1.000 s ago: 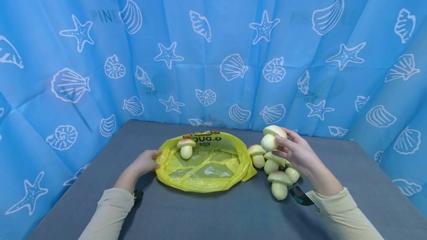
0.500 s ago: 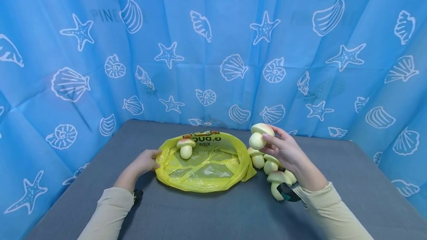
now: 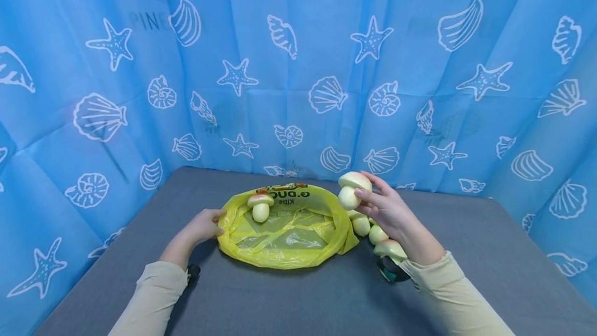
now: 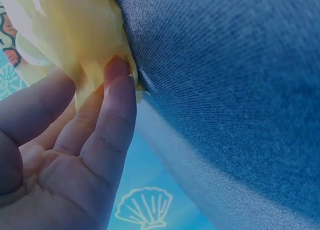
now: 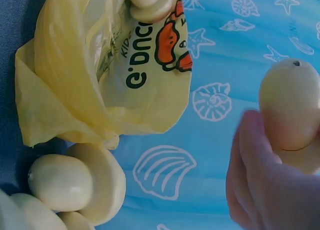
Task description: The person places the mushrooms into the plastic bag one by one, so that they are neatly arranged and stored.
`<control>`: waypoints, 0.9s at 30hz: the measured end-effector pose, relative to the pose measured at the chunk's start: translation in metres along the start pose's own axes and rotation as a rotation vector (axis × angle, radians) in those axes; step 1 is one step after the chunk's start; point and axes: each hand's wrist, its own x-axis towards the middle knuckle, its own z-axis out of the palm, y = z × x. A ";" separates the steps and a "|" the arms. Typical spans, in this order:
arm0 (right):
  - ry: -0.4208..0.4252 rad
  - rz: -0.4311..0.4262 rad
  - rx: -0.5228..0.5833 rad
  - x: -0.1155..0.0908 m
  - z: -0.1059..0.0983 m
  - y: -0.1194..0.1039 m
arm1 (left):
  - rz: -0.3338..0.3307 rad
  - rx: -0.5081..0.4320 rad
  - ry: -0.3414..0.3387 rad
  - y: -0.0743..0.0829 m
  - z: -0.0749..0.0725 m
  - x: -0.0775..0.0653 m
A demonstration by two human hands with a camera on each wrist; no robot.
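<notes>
A yellow plastic bag (image 3: 280,261) lies with its wide mouth facing up, lettering on its far inner side. My left hand (image 3: 201,227) pinches the bag's left rim, thumb on one side and fingers on the other in the left wrist view. One pale toy mushroom (image 3: 260,209) with a pinkish cap sits inside at the back left. In my right hand (image 3: 389,217) is another toy mushroom (image 3: 349,198), gripped by the cap and raised just beyond the bag's right rim. Its rounded stem (image 5: 290,100) points away from the palm in the right wrist view.
Several more toy mushrooms (image 3: 361,226) are clustered on the grey table (image 3: 280,305) right of the bag, partly hidden by my right hand and wrist. A blue curtain (image 3: 298,66) with white shells and starfish surrounds the table's back and sides.
My right hand has carried its mushroom leftward from above the cluster toward the bag's right rim. The left hand and the bag stay where they were.
</notes>
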 end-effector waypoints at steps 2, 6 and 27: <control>-0.030 0.002 -0.005 0.002 0.002 0.001 | 0.000 -0.005 -0.003 0.001 0.000 -0.001; -0.061 0.006 -0.008 0.005 0.006 0.002 | 0.004 -0.012 -0.007 0.002 -0.001 -0.001; -0.068 0.124 -0.078 0.028 0.037 0.014 | -0.013 -0.001 -0.011 0.003 -0.002 0.000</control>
